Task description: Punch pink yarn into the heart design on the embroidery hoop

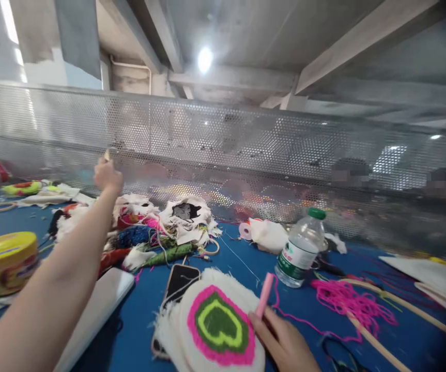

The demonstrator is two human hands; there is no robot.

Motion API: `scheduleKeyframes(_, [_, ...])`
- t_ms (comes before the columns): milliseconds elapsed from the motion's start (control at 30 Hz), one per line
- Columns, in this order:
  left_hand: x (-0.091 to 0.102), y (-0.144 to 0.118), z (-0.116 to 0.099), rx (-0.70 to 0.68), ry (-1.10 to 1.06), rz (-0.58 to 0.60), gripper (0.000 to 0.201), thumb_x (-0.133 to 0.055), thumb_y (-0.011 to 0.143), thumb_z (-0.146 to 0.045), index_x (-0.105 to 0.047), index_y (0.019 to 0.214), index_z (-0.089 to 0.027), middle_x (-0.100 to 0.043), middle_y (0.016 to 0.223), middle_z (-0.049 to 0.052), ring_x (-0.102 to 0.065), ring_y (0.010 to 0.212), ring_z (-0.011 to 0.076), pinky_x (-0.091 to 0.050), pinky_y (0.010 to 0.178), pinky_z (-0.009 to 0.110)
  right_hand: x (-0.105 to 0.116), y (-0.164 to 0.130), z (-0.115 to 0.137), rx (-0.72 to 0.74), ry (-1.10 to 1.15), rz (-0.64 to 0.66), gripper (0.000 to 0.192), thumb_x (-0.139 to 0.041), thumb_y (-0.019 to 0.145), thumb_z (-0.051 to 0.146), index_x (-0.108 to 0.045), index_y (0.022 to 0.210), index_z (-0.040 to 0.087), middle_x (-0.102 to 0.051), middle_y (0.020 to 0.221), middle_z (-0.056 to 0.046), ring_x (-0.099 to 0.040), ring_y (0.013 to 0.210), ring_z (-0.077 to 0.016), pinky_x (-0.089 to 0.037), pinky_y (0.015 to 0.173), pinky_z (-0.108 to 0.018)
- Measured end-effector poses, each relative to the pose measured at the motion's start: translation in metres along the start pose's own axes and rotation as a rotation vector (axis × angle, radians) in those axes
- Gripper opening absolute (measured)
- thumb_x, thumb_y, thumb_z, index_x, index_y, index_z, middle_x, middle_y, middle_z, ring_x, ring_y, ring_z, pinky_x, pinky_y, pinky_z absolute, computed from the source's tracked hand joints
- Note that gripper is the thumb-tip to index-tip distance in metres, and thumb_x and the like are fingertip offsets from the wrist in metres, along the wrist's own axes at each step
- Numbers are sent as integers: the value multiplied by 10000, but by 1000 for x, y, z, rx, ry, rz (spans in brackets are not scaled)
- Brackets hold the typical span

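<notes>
My right hand (282, 341) is closed around a pink punch needle (264, 297), beside the edge of a round punched piece (223, 325). That piece bears a heart shape in dark green, lime and bright pink loops on white cloth with frayed edges. Pink yarn (304, 321) trails from the tool toward a loose pink heap (352, 305) on the right. My left arm reaches far forward, and the left hand (108, 178) is closed near the perforated metal panel. A small tan bit (107, 154) shows above its fingers, too blurred to name.
A phone (182, 281) lies partly under the cloth. Behind it are piled yarn and cloth scraps (137, 235). A water bottle (302, 248) stands to the right, a yellow tub (8, 261) to the left. The perforated panel (215, 144) runs along the blue table's (234, 258) back.
</notes>
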State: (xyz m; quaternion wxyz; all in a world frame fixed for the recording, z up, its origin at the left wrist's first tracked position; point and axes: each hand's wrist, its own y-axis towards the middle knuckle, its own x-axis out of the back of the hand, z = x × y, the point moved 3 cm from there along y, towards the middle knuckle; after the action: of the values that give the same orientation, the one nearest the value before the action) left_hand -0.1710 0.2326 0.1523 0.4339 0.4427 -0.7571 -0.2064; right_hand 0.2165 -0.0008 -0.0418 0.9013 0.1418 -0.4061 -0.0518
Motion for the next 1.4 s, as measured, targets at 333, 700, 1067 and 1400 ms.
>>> scheduleKeyframes(333, [59,-130,-70,-32,-649,314,322,-423,549,-4,-657,731,-130,-611,703,40,-567,745,179,-436,666,268,10,5,3,-156,40,211,519,-405,719,602,-438,418,181,-475,338,8,-430,327,-95,-305,398,-199])
scheduleKeyframes(700, [76,-237,-66,162,-1449,857,696,-724,492,-179,-396,1103,-237,-564,802,-23,-586,698,125,-471,612,236,61,-1,62,120,470,-154,493,-532,677,548,-500,1002,179,-609,955,-77,-568,839,-189,-448,675,-282])
scheduleKeyframes(1067, [79,-271,-78,161,-1253,1257,414,-683,589,-397,-628,899,-129,-662,856,82,-617,780,194,-470,668,264,48,8,50,38,857,-83,270,-631,641,364,-535,801,169,-639,820,-36,-592,790,-182,-450,736,-304])
scheduleKeyframes(1400, [77,-276,-85,167,-1170,1105,315,-758,472,-298,-650,700,-109,-656,683,50,-594,594,139,-473,588,241,49,-1,60,219,710,3,254,-605,672,319,-555,878,178,-629,888,-40,-576,836,-185,-451,752,-299])
